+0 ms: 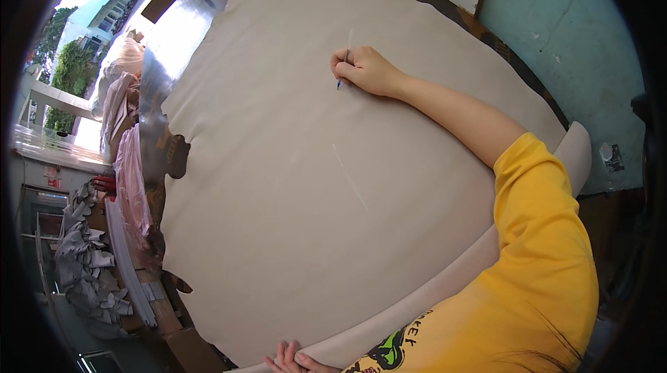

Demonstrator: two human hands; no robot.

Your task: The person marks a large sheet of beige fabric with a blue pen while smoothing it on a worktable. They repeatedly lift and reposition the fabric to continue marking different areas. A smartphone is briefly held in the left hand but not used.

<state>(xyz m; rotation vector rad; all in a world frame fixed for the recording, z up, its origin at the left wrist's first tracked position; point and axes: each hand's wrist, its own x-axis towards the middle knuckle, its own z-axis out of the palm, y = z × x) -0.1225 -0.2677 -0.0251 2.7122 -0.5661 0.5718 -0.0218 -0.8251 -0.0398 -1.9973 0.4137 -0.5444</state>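
1. Beige sheet: spread broadly over a dark, brown-patterned surface that shows past its left and far edges; its near-right edge is folded or rolled over.
2. Pen: above the far half of the sheet, blue tip downward; whether the tip touches cannot be told.
3. Right hand: over the sheet's far half, fingers closed around the pen.
4. Pale line: thin and slanting, near the sheet's middle.
5. Left hand: at the sheet's near edge, fingers slightly bent and partly cut off; I cannot tell whether they grip it.
6. Left of the sheet: pink material, then grey scraps in a heap.
7. Right of the sheet's far edge: blue-green panel.
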